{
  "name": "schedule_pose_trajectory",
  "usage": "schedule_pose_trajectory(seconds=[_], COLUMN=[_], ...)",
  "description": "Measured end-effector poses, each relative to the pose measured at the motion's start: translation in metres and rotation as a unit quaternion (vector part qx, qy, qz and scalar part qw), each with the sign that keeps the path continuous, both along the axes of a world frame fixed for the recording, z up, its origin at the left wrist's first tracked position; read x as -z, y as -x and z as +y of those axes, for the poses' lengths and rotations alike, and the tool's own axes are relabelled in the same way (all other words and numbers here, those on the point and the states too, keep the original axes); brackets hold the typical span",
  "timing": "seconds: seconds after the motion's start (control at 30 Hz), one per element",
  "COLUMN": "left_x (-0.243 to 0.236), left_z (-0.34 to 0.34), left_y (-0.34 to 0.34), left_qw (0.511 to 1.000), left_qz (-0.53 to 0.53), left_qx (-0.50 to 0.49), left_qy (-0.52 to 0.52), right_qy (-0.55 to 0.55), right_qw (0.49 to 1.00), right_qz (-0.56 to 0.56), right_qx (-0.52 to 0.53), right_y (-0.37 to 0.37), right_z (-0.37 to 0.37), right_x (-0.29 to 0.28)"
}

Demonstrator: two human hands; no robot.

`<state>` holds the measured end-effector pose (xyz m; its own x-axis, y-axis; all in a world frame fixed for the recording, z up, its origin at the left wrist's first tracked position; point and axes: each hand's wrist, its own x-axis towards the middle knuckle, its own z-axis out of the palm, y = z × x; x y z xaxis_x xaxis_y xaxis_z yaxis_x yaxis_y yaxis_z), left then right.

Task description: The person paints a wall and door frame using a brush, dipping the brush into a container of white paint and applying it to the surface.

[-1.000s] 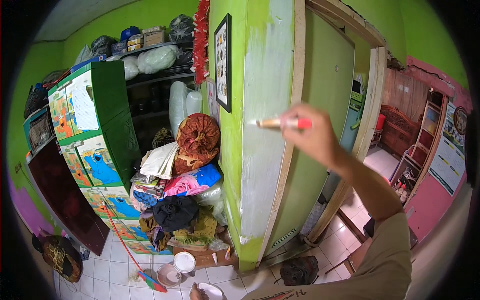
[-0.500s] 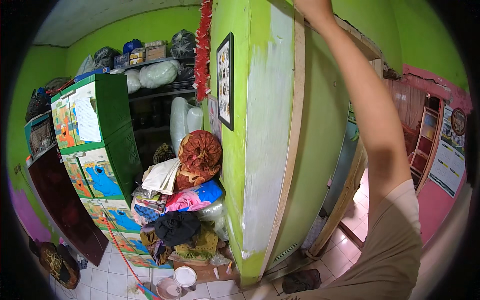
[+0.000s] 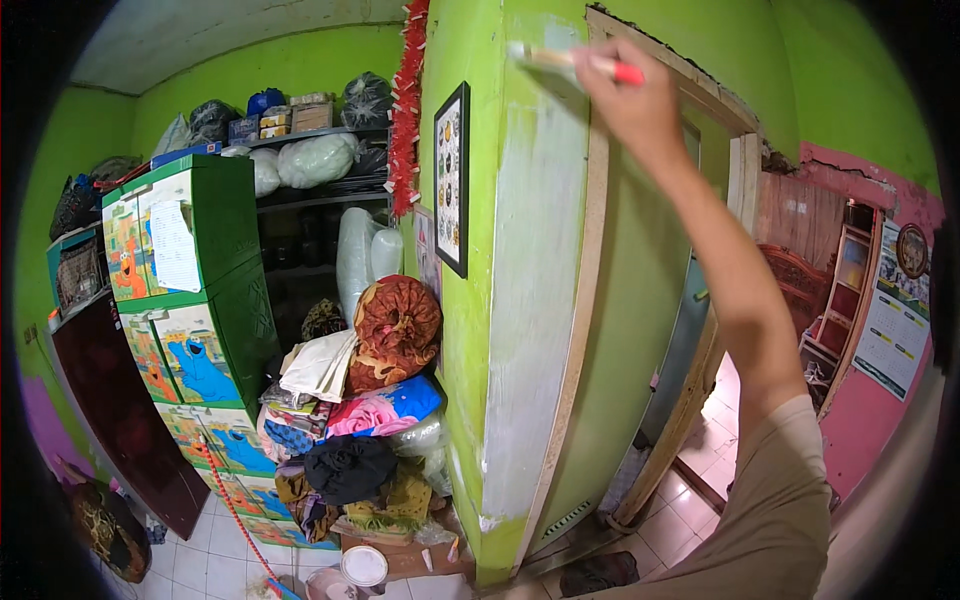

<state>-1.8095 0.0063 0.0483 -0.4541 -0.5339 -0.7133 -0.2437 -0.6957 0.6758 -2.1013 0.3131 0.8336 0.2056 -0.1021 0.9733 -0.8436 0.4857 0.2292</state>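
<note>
My right hand (image 3: 632, 105) is raised high at the upper middle, its fingers closed round a paintbrush (image 3: 545, 58). The red end of the handle sticks out at the right of the hand. The pale bristles point left, at the top of the green wall corner (image 3: 472, 330). A wide upright band of whitish paint (image 3: 530, 260) runs down the wall below the brush, uneven at its edges. Whether the bristles touch the wall, I cannot tell. My left hand is out of view.
A wooden door frame (image 3: 590, 250) borders the painted band. Left of the corner hangs a framed picture (image 3: 452, 180); beneath it are piled clothes (image 3: 350, 465) and a green drawer cabinet (image 3: 235, 250). On the floor stands a round white-topped tub (image 3: 364, 566).
My right hand has come down from the top edge, bringing the paintbrush into view. The view has shifted slightly, showing more of the upper wall and door frame.
</note>
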Motion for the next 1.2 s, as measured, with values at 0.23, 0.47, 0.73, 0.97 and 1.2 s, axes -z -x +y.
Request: schedule_pose_trajectory(seconds=[0.23, 0.47, 0.73, 0.97, 1.2], left_x=[-0.055, -0.041, -0.042, -0.036, -0.073], left_z=[0.026, 0.02, 0.024, 0.033, 0.038], left_y=[0.014, 0.008, 0.007, 0.005, 0.004], left_qw=[0.998, 0.999, 0.999, 0.998, 0.999], left_qz=[0.052, 0.045, 0.032, 0.053, 0.014], left_qx=[-0.019, 0.001, 0.006, -0.006, -0.036], left_qy=[0.027, -0.001, 0.004, 0.019, 0.021], right_qy=[0.06, -0.123, -0.134, -0.016, -0.007], right_qw=[0.995, 0.992, 0.948, 0.996, 0.997], right_qz=[-0.064, -0.018, -0.284, -0.087, 0.023], right_qx=[0.039, 0.026, -0.056, 0.032, 0.078], right_y=[0.011, 0.001, -0.018, -0.023, 0.023], right_z=[-0.026, 0.001, 0.019, 0.002, -0.012], right_x=[-0.04, 0.069, 0.017, -0.085, -0.025])
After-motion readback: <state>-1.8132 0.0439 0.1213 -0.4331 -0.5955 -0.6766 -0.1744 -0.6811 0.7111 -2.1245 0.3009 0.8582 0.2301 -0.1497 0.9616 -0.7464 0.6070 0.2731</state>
